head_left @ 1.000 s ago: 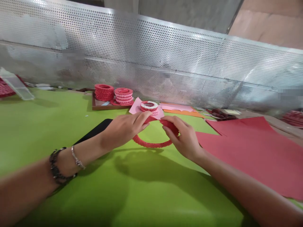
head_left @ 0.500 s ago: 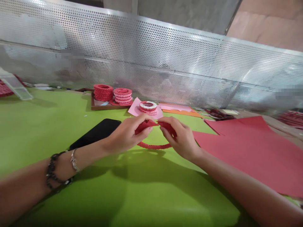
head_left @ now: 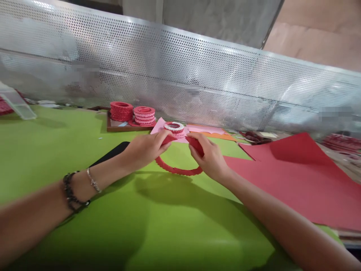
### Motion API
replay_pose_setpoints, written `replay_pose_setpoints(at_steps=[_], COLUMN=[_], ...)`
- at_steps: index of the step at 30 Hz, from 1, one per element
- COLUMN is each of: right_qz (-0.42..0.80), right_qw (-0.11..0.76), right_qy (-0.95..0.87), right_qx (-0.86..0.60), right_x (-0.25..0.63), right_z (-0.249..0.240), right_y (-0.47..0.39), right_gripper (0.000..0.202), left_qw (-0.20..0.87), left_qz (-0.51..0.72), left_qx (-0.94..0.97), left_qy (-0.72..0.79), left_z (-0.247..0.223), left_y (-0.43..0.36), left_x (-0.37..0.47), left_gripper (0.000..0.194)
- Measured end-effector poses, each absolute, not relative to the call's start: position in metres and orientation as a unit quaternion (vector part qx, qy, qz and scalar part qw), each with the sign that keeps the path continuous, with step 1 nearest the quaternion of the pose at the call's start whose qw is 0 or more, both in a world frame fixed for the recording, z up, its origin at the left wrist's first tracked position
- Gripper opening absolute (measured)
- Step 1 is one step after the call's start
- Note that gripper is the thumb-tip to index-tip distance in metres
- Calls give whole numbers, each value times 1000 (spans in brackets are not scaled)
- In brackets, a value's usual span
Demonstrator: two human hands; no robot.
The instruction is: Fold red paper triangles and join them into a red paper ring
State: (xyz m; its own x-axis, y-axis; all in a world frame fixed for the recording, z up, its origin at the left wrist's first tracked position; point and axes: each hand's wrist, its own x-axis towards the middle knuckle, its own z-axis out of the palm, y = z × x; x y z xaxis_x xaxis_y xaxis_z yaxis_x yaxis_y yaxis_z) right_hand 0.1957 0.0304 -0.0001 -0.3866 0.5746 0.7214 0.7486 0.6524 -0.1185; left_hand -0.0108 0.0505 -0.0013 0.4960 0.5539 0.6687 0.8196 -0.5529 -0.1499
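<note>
While both hands hover above the green bench (head_left: 84, 150), the left hand (head_left: 143, 148) and right hand (head_left: 210, 160) fingers pinch a red corrugated paper ring (head_left: 177, 170). Its loop hangs just below the fingertips.

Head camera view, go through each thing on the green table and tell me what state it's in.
Left hand: pinching one end of the red paper ring.
Right hand: gripping the ring's other end.
Red paper ring: bent, ends not joined.
Phone: screen dark.
Red paper sheet: far corner curled up.
Finished rings: stacked on tray.
</note>
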Motion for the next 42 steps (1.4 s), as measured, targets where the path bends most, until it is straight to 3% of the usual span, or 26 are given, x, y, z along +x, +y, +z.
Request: replay_pose_setpoints(at_steps=[8, 16, 22, 32, 37, 42], right_qz=[-131, -103, -92, -13, 4, 32], right_qw=[348, 361, 392, 394, 410, 404], right_qy=[-841, -861, -864, -858, -852, -850], right_qx=[-392, -342, -303, -330, -327, -335], right_x=[194, 194, 193, 194, 198, 197], right_z=[1, 0, 1, 1, 1, 1], right_y=[27, 27, 25, 26, 28, 22], right_gripper=[25, 21, 20, 25, 24, 24], left_qw=[360, 440, 428, 388, 248, -110], left_qz=[-215, -251, -266, -253, -264, -358], left_qx=[-825, -820, -838, -852, -896, -896], left_qy=[-378, -266, -210, -246, -257, -237], left_z=[2, 4, 5, -2, 2, 0], left_y=[54, 51, 46, 54, 51, 41], left_x=[-11, -12, -10, -13, -16, -11], left_gripper=[28, 32, 25, 24, 31, 27])
